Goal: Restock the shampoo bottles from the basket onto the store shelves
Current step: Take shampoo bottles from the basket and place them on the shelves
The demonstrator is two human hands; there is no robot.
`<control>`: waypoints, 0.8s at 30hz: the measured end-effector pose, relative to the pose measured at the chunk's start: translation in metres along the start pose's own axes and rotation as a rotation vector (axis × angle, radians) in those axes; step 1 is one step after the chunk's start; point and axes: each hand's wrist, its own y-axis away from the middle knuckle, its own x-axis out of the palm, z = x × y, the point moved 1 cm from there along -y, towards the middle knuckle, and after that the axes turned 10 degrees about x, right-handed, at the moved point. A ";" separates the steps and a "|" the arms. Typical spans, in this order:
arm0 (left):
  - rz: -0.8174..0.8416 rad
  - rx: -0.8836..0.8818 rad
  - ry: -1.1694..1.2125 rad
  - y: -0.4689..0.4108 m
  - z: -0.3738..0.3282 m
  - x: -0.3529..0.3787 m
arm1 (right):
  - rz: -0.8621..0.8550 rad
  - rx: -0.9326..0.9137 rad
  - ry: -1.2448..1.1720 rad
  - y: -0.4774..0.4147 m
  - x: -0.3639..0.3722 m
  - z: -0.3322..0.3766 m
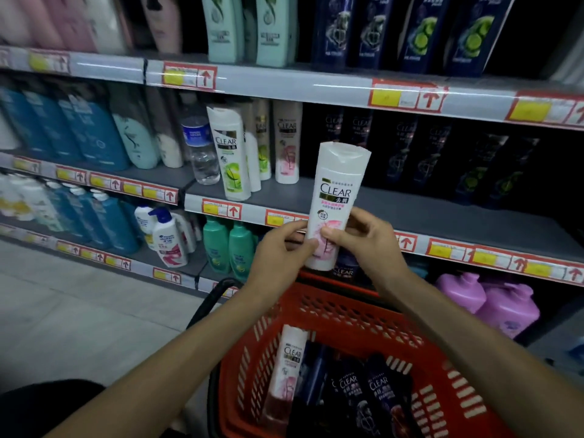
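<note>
I hold a white CLEAR shampoo bottle (336,197) with a pink flower label upright in front of the middle shelf (442,213). My left hand (281,248) grips its lower left side and my right hand (369,238) grips its lower right side. Below them sits the red basket (331,311), holding another white CLEAR bottle (286,368) and several dark CLEAR bottles (363,396). On the middle shelf stand a matching white pink-label bottle (287,143) and a green-label CLEAR bottle (230,153).
A clear water bottle (200,147) stands on the middle shelf beside the green-label bottle. Dark bottles (442,153) fill the shelf's right side. Teal bottles (227,245) and purple jugs (493,298) sit on the shelf below. Tiled floor (79,311) lies to the left.
</note>
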 end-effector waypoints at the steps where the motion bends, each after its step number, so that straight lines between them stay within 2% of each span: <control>1: -0.021 0.003 -0.026 -0.008 0.001 -0.005 | -0.013 -0.020 0.027 -0.011 0.007 0.003; 9: -0.184 -0.029 -0.062 -0.084 0.011 -0.031 | -0.172 -0.154 0.173 -0.103 0.060 0.020; 19: -0.225 -0.075 0.018 -0.149 0.048 -0.039 | -0.362 -0.165 0.336 -0.189 0.091 0.002; 24: -0.193 -0.101 0.049 -0.167 0.066 -0.038 | -0.433 -0.153 0.385 -0.212 0.099 -0.003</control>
